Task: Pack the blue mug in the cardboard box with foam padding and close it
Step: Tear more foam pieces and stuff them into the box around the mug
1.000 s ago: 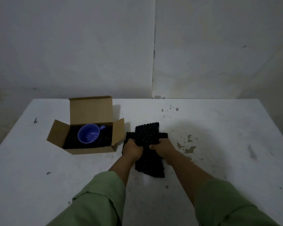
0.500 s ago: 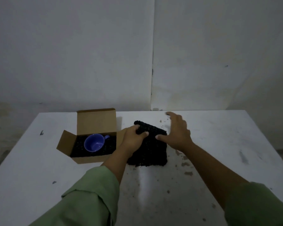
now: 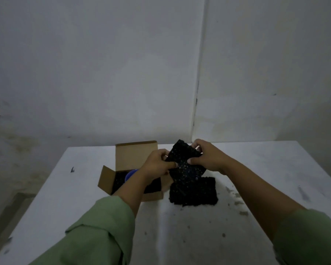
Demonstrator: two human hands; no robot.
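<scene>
An open cardboard box (image 3: 135,153) stands on the white table (image 3: 180,236), its flaps spread and black foam lining its inside. The blue mug (image 3: 130,174) sits in the box, mostly hidden behind my left forearm. A black foam sheet (image 3: 185,165) is lifted off the table just right of the box. My left hand (image 3: 158,163) grips its left edge and my right hand (image 3: 208,156) grips its top right. A second black foam piece (image 3: 194,193) lies flat on the table below the lifted one.
Small dark crumbs and stains (image 3: 237,199) dot the table to the right of the foam. A bare grey wall (image 3: 103,73) rises close behind the table's far edge. The floor drops away at the left (image 3: 6,207).
Both hands have lifted the top foam sheet off the pile and tilted it up toward the box. One foam piece stayed flat on the table. The camera has tipped upward.
</scene>
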